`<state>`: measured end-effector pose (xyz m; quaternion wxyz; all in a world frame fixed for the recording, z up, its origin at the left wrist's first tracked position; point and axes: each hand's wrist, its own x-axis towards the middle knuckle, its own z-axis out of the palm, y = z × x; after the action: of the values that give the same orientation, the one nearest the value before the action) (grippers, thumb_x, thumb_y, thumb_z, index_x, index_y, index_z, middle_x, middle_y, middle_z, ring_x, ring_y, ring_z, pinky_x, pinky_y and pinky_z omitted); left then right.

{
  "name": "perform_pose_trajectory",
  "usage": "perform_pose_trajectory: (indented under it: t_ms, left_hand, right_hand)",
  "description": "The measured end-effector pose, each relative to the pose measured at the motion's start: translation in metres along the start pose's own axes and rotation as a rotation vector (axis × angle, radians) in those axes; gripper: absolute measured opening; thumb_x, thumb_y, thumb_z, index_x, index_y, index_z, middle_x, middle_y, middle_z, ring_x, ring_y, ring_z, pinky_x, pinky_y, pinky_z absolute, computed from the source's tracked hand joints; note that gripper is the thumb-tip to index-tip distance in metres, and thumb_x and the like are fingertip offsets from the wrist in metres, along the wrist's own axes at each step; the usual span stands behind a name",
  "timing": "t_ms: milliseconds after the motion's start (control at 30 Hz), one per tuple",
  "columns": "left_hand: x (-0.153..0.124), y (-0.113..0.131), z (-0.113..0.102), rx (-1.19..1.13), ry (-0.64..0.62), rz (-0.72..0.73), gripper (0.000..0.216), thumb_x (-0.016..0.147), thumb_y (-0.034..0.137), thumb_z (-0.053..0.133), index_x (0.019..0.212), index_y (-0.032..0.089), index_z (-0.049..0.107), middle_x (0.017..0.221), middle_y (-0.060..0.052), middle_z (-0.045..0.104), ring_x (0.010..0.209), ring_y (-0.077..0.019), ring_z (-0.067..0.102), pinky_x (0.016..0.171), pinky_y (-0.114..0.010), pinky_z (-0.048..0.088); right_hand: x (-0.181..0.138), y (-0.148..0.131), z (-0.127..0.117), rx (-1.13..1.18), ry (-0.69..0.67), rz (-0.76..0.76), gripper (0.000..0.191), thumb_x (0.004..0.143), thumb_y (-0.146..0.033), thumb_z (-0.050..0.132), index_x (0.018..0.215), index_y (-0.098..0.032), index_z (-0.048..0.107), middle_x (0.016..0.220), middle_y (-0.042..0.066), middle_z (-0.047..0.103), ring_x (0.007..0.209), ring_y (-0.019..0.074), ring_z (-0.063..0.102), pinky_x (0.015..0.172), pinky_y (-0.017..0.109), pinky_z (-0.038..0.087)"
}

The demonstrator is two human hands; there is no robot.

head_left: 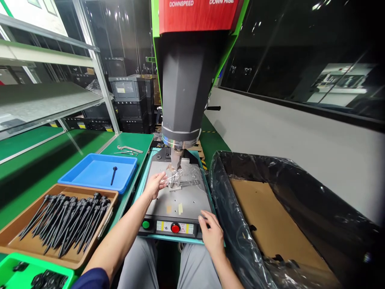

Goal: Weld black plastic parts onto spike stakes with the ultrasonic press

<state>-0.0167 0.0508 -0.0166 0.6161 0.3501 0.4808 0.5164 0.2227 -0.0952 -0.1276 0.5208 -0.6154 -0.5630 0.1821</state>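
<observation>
My left hand [155,186] is closed, its fingertips pinching the edge of a crumpled sheet of clear plastic film [192,175]. The film spreads over the small metal fixture [175,185] on the grey base plate [165,200]. Just above, the metal tip [176,158] of the press head [185,88] points down at the fixture. My right hand [212,233] holds nothing, fingers loosely bent and apart, at the right front corner of the machine base. A green button [146,224] and a red button [175,228] show on the front panel.
To the left, a brown tray [112,194] holds many black long-stemmed parts, and a blue tray [90,170] holds one. A green bin [64,271] contains small black pieces. Wrenches [129,149] lie behind. At right stands a box lined with black plastic [230,208], cardboard [270,212] inside.
</observation>
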Motion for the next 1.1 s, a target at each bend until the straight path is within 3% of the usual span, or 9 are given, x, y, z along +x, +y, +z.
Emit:
perform_pose_trajectory:
  t_ms: [100, 200, 300, 400, 567, 733, 867, 1100]
  left_hand:
    - [0.003, 0.005, 0.006, -0.059, -0.027, 0.032, 0.046, 0.057, 0.045, 0.084, 0.078, 0.013, 0.060, 0.075, -0.005, 0.066, 0.060, -0.0103, 0.060, 0.054, -0.021, 0.043]
    - [0.002, 0.007, 0.009, -0.051, -0.045, 0.082, 0.043, 0.054, 0.041, 0.086, 0.074, 0.013, 0.060, 0.069, -0.003, 0.064, 0.056, -0.0082, 0.057, 0.049, -0.018, 0.038]
    - [-0.001, 0.009, 0.012, -0.049, -0.051, 0.111, 0.041, 0.055, 0.041, 0.084, 0.074, 0.012, 0.061, 0.069, -0.003, 0.064, 0.055, -0.0080, 0.057, 0.049, -0.018, 0.037]
    - [-0.004, 0.010, 0.014, -0.051, -0.045, 0.138, 0.039, 0.057, 0.041, 0.083, 0.072, 0.013, 0.061, 0.069, -0.004, 0.065, 0.055, -0.0087, 0.057, 0.049, -0.019, 0.036]
    - [-0.005, 0.011, 0.016, -0.067, -0.014, 0.191, 0.035, 0.056, 0.039, 0.082, 0.071, 0.014, 0.062, 0.065, -0.001, 0.064, 0.053, -0.0089, 0.054, 0.049, -0.020, 0.037]
    - [-0.003, 0.015, 0.019, -0.088, 0.000, 0.215, 0.032, 0.057, 0.037, 0.080, 0.071, 0.014, 0.062, 0.063, 0.000, 0.063, 0.053, -0.0092, 0.054, 0.049, -0.020, 0.036]
    - [-0.001, 0.019, 0.021, -0.097, 0.012, 0.226, 0.029, 0.057, 0.035, 0.079, 0.070, 0.014, 0.062, 0.061, 0.000, 0.061, 0.052, -0.0089, 0.053, 0.048, -0.019, 0.035]
    - [0.004, 0.022, 0.021, -0.140, 0.064, 0.205, 0.029, 0.058, 0.036, 0.076, 0.072, 0.015, 0.060, 0.065, 0.000, 0.062, 0.052, -0.0085, 0.052, 0.048, -0.019, 0.033]
  right_hand:
    - [0.018, -0.024, 0.028, 0.154, -0.198, -0.008, 0.036, 0.091, -0.039, 0.051, 0.116, -0.018, 0.066, 0.105, 0.013, 0.070, 0.093, 0.0244, 0.069, 0.077, 0.037, 0.059]
    - [0.047, -0.041, 0.059, 0.183, -0.258, -0.092, 0.038, 0.090, -0.032, 0.049, 0.122, -0.019, 0.063, 0.110, 0.013, 0.068, 0.098, 0.0246, 0.067, 0.078, 0.037, 0.059]
    - [0.081, -0.053, 0.084, 0.132, -0.209, -0.171, 0.045, 0.090, -0.032, 0.048, 0.131, -0.018, 0.057, 0.127, 0.017, 0.058, 0.105, 0.0262, 0.064, 0.079, 0.039, 0.059]
    - [0.107, -0.060, 0.099, 0.053, -0.045, -0.254, 0.046, 0.089, -0.031, 0.050, 0.133, -0.019, 0.055, 0.136, 0.018, 0.048, 0.116, 0.0296, 0.057, 0.089, 0.045, 0.055]
    - [0.132, -0.066, 0.104, -0.002, 0.112, -0.301, 0.045, 0.090, -0.029, 0.049, 0.133, -0.020, 0.052, 0.135, 0.018, 0.046, 0.122, 0.0307, 0.051, 0.099, 0.051, 0.047]
    - [0.166, -0.077, 0.104, -0.055, -0.039, -0.286, 0.041, 0.088, -0.032, 0.050, 0.125, -0.017, 0.060, 0.129, 0.017, 0.055, 0.123, 0.0299, 0.051, 0.107, 0.049, 0.040]
    - [0.188, -0.087, 0.102, -0.063, -0.176, -0.243, 0.032, 0.083, -0.031, 0.054, 0.108, -0.018, 0.069, 0.121, 0.013, 0.061, 0.117, 0.0283, 0.056, 0.104, 0.044, 0.041]
    - [0.192, -0.109, 0.089, -0.081, -0.183, -0.234, 0.027, 0.081, -0.033, 0.056, 0.100, -0.016, 0.067, 0.115, 0.014, 0.063, 0.111, 0.0267, 0.058, 0.097, 0.040, 0.044]
